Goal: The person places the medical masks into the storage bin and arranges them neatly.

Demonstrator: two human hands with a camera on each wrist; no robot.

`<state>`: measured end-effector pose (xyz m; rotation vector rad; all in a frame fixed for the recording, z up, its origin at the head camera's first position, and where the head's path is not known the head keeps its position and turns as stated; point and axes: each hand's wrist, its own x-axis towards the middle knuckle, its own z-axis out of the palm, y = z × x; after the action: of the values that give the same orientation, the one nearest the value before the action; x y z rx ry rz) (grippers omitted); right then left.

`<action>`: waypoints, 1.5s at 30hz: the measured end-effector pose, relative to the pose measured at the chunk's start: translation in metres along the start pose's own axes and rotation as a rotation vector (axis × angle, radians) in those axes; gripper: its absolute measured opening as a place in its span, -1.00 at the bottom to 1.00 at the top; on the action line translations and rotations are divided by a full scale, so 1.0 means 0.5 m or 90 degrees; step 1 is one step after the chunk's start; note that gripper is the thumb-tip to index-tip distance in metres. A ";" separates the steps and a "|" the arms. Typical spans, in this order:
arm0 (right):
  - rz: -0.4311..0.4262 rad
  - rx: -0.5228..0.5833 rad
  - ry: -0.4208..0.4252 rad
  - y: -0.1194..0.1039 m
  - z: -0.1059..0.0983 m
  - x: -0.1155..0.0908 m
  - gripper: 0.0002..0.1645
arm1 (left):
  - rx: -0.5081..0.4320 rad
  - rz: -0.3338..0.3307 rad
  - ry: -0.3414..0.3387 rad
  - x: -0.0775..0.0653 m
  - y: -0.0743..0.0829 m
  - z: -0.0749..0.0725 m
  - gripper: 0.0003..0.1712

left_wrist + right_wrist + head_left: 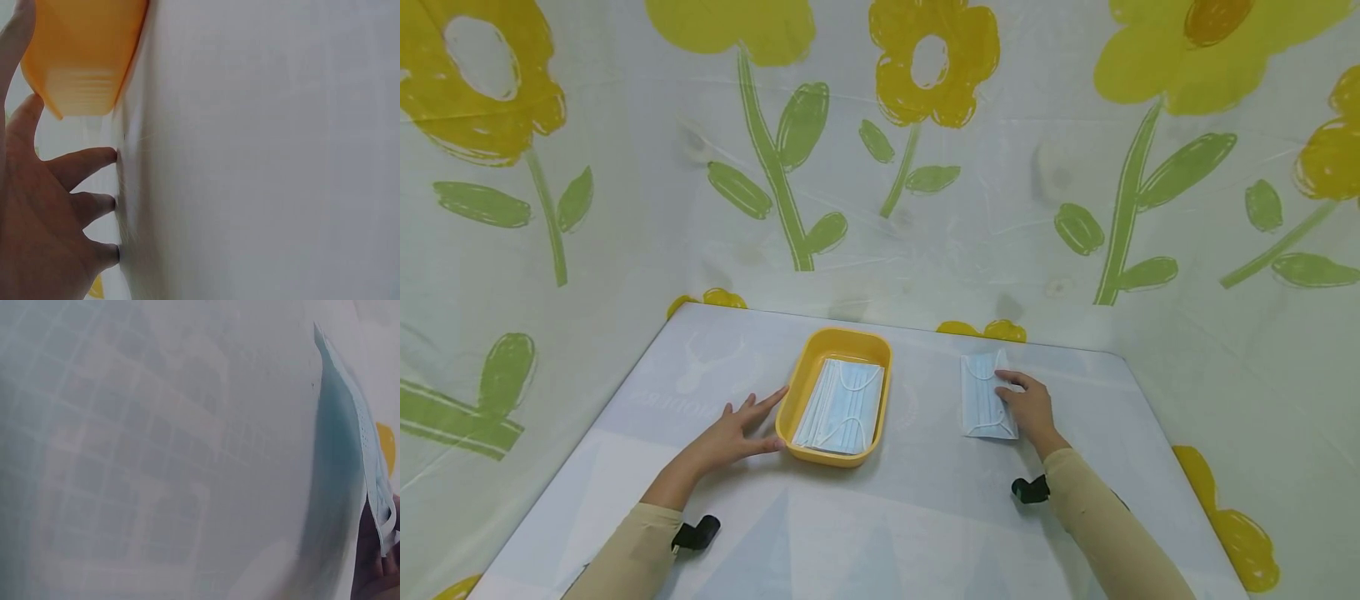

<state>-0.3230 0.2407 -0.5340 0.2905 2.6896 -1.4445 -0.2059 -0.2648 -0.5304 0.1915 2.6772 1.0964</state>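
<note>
A yellow plastic tray [832, 337] holds a stack of light-blue face masks [861, 400] with white ear loops. My left hand [737, 433] spreads its fingers at the tray's left side, thumb and forefinger touching its edge. In the left wrist view, the other fingertips of the left hand [47, 206] rest on the table beside the tray [87, 56]. To the right, my right hand [1032, 408] pinches a single face mask [981, 396] by its right edge. The right wrist view shows this mask [347, 419] tilted up from the table, fingers on both its sides.
The white table [910, 525] has a pale printed pattern. Behind and at the sides hangs a white curtain [985, 208] with yellow flowers and green leaves. A black wrist camera [697, 533] sits at the left cuff, another black camera [1030, 490] at the right.
</note>
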 end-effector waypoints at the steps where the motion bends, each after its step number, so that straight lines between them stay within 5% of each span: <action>1: 0.000 0.000 -0.001 -0.001 0.001 -0.001 -0.54 | -0.001 0.002 0.001 0.000 -0.001 0.000 0.12; 45: -0.021 0.053 -0.028 -0.047 0.034 -0.040 -0.56 | 0.007 -0.008 0.000 0.006 -0.010 0.003 0.12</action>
<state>-0.3086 0.2114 -0.5211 0.2180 2.6153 -1.5559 -0.2086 -0.2665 -0.5355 0.1774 2.6810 1.0789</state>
